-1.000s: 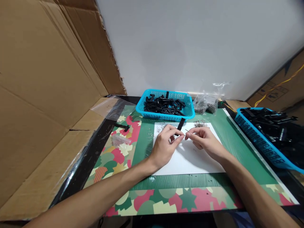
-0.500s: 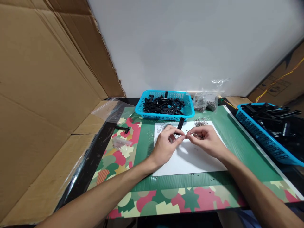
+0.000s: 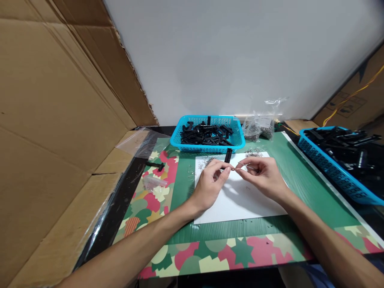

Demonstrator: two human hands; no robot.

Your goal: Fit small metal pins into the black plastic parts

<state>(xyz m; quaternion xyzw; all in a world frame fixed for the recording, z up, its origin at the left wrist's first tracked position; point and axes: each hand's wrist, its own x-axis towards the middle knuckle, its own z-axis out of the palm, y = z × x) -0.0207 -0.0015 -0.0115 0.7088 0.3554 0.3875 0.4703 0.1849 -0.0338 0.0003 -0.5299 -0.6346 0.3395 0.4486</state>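
Above the white sheet (image 3: 240, 204), my left hand (image 3: 208, 184) is closed around a black plastic part (image 3: 228, 155), whose long bar sticks up past the fingers. The rest of that part is hidden by the hand. My right hand (image 3: 261, 176) faces it, thumb and fingers pinched, with a thin metal rod (image 3: 246, 165) lying across the fingers. Its fingertips nearly meet those of my left hand; anything tiny between them is too small to make out. Small metal pieces (image 3: 206, 161) lie heaped behind my left hand, and another metal heap (image 3: 253, 153) lies behind my right.
A blue basket (image 3: 207, 149) of black parts stands at the back, and another blue basket (image 3: 339, 182) at the right. Clear bags (image 3: 259, 130) of metal bits sit against the wall. On the mat's left lie a black part (image 3: 156, 165) and a small plastic bag (image 3: 154, 182). Cardboard (image 3: 60, 100) walls the left side.
The rod in my right hand has swung back to lie across the fingers. My left hand keeps hold of the black part, nearly in place. The view has shifted slightly.
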